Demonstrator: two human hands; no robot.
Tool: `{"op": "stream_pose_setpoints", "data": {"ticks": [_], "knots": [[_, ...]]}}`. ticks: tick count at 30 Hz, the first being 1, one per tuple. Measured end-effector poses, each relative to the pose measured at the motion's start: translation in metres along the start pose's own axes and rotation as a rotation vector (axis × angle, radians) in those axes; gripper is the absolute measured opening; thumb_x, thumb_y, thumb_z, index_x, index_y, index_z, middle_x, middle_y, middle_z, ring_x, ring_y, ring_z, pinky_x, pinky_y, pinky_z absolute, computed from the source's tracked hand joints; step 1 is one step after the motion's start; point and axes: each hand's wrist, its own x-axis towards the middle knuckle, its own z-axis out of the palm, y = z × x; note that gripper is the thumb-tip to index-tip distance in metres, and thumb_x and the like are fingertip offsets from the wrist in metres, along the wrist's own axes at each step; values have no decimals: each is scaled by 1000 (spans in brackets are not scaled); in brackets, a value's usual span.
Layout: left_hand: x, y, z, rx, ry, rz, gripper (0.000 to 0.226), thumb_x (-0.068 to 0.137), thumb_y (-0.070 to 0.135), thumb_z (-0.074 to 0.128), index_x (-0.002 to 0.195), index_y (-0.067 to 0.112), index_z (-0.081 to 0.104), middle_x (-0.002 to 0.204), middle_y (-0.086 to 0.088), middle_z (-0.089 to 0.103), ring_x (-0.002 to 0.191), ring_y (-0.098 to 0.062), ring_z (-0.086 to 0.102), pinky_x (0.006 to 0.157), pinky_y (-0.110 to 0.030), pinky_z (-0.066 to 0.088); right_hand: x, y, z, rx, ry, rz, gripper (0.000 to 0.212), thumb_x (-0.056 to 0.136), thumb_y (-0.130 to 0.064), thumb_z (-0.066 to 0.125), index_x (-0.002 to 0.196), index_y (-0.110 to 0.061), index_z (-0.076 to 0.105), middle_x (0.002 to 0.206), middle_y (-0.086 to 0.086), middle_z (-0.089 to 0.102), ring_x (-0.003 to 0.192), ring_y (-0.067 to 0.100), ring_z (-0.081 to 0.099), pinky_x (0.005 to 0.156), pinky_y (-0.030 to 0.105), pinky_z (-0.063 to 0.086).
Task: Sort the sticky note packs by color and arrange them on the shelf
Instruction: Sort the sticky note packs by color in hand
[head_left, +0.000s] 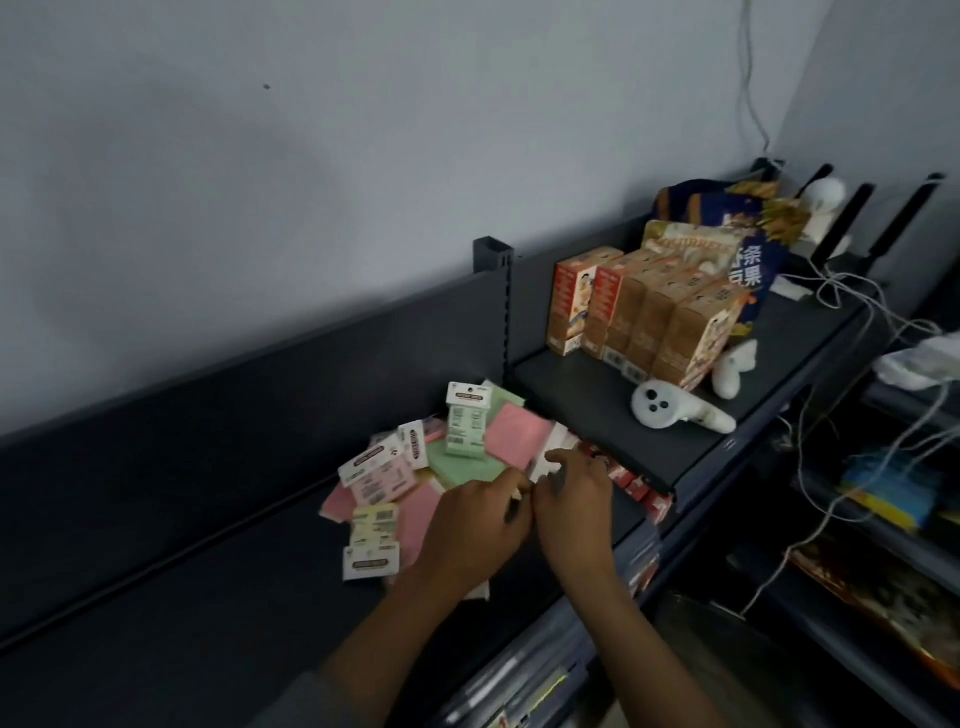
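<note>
Handling: the sticky note packs (441, 467) look light, thin and flat, wrapped in what seems a glossy film, so they will likely slide over each other and slip from a loose pinch. The pads inside should be stiff enough to lift by one edge.
Where to hold: pinch a pack across its two faces at a free edge, or by the white header card (468, 399) on top; the card may bend.
Packs: a loose mixed heap of pink, green and pale yellow on the dark shelf (218, 545), not yet sorted.
Left hand (475, 525): lies over the near right part of the heap, fingers curled down onto the packs; whether it actually grips one I cannot tell. Most packs lie beyond it and to its left; a pale yellow pack (374, 525) sits just beside its knuckles.
Right hand (574, 499): just beside the left, fingertips nearly meeting it, fingers bent toward the heap's right edge; a grip is hidden. The pink pack (517, 434) lies just beyond its fingertips.
Nearby: orange boxes (644, 317) and a white controller (675, 408) on the raised shelf, beyond and to the right of the right hand.
</note>
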Motion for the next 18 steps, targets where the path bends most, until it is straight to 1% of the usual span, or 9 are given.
{"op": "stream_pose_setpoints", "data": {"ticks": [3, 4, 7, 9, 10, 12, 15, 17, 18], "knots": [[18, 6, 11, 27, -26, -4, 11, 97, 33, 54, 92, 24, 59, 68, 7, 62, 58, -8, 56, 54, -32, 46, 15, 12, -6, 42, -8, 58, 36, 92, -7, 59, 128, -4, 58, 130, 19, 52, 120, 28, 48, 93, 22, 33], [23, 5, 14, 34, -31, -10, 11, 97, 32, 55, 91, 23, 58, 68, 8, 62, 58, -8, 55, 54, -31, 45, 20, 14, -5, 55, -12, 80, 38, 93, -9, 60, 130, -4, 56, 133, 18, 50, 123, 28, 47, 97, 22, 34], [41, -3, 20, 46, -46, -43, 15, 96, 31, 55, 83, 23, 55, 68, 7, 60, 59, -11, 55, 55, -34, 48, 35, 17, 3, 92, -7, 129, 42, 94, -15, 63, 133, -3, 53, 135, 17, 49, 124, 29, 48, 104, 29, 38], [57, -10, 24, 65, -52, -36, 17, 95, 29, 55, 79, 24, 51, 68, 8, 54, 60, -12, 53, 55, -37, 48, 44, 20, 11, 90, -8, 156, 43, 94, -18, 65, 133, -4, 53, 134, 17, 50, 120, 29, 52, 103, 34, 43], [64, -12, 26, 69, -64, -32, 13, 95, 28, 55, 82, 25, 53, 71, 10, 52, 64, -11, 51, 57, -34, 47, 47, 22, 14, 89, -11, 173, 43, 94, -19, 65, 132, -5, 53, 133, 16, 50, 117, 30, 54, 101, 35, 45], [76, -15, 27, 73, -85, -14, 6, 94, 28, 57, 96, 23, 60, 84, 10, 53, 78, -10, 51, 63, -28, 44, 51, 25, 18, 71, -24, 196, 41, 94, -20, 65, 131, -6, 55, 131, 15, 51, 111, 29, 57, 94, 30, 46], [93, -23, 31, 70, -95, 37, 18, 93, 30, 61, 109, 24, 63, 103, 8, 57, 97, -11, 52, 74, -28, 47, 61, 27, 19, 46, -38, 207, 40, 94, -22, 64, 129, -7, 56, 131, 13, 52, 109, 25, 57, 88, 26, 44], [107, -26, 32, 69, -106, 59, 22, 92, 27, 62, 114, 25, 63, 108, 7, 55, 102, -12, 50, 79, -30, 47, 71, 29, 19, 29, -24, 204, 44, 93, -22, 66, 133, -7, 54, 133, 12, 50, 114, 27, 55, 89, 23, 40], [113, -28, 33, 74, -100, 66, 23, 92, 26, 62, 114, 25, 64, 108, 6, 54, 102, -13, 50, 78, -30, 46, 75, 31, 20, 8, -18, 203, 45, 93, -22, 67, 133, -6, 54, 133, 14, 51, 116, 28, 55, 88, 23, 38]]}}
